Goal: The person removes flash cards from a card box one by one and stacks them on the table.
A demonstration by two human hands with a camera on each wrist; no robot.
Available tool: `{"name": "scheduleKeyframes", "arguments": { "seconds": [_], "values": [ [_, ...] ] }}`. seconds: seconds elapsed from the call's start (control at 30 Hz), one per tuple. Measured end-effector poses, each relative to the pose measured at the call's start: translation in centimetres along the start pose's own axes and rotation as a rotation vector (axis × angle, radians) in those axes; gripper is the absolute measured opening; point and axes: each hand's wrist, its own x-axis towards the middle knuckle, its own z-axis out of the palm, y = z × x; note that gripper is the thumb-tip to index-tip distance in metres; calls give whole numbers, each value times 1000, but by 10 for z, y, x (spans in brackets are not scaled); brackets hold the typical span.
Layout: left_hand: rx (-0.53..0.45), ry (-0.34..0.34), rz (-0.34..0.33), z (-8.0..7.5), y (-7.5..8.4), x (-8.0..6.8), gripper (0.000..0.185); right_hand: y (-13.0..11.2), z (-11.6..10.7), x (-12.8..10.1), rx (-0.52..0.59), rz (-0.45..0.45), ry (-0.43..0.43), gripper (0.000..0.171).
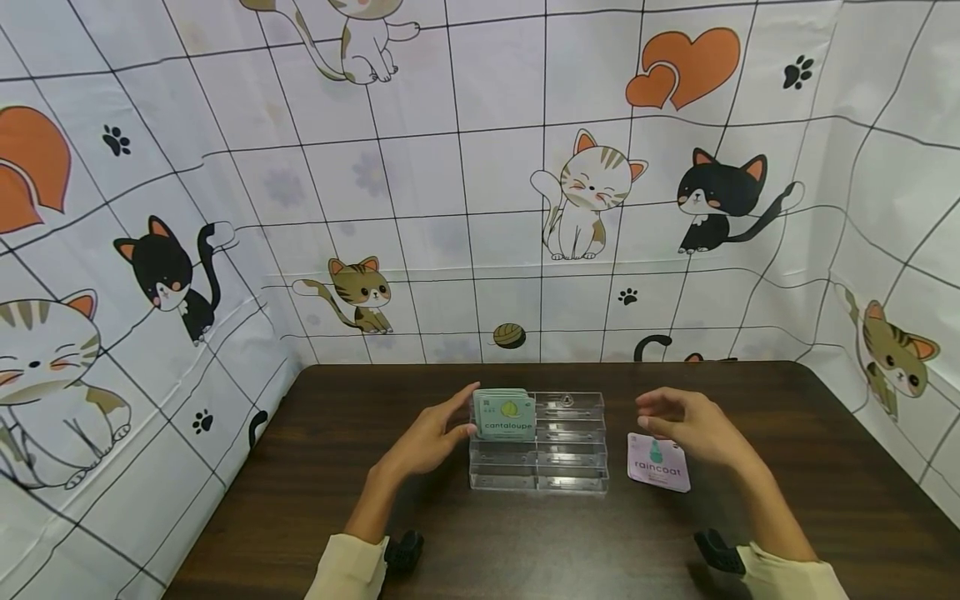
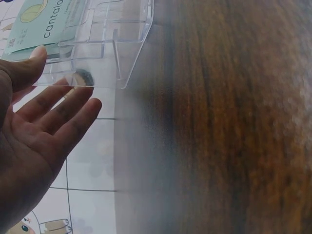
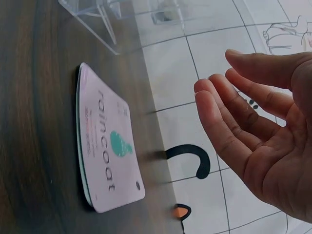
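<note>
A clear tiered card holder (image 1: 572, 454) with two columns stands on the dark table. Several green cards lean in its upper left slot, the front cantaloupe card (image 1: 505, 425) showing a melon picture. My left hand (image 1: 431, 433) is at the holder's left side, thumb by the cards' edge. In the left wrist view, the fingers of that hand (image 2: 44, 117) extend loosely beside the clear plastic. To the right of the holder lies a small stack of cards topped by a pink raincoat card (image 3: 109, 146). My right hand (image 1: 697, 427) hovers just above it, fingers loosely bent and holding nothing.
The brown wooden table (image 1: 540, 550) ends at a white backdrop (image 1: 495, 183) with cat, heart and paw prints. Black bands (image 1: 405, 550) circle both wrists near the pale sleeves. The holder's lower tiers and right column contain no cards.
</note>
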Motion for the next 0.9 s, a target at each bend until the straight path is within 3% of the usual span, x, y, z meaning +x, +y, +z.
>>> {"name": "scheduleKeyframes", "arguments": {
  "seconds": [0.9],
  "values": [
    [-2,-2,-13,1,0,1,72,-33,12,8,94,-122,2,30]
  ]
}}
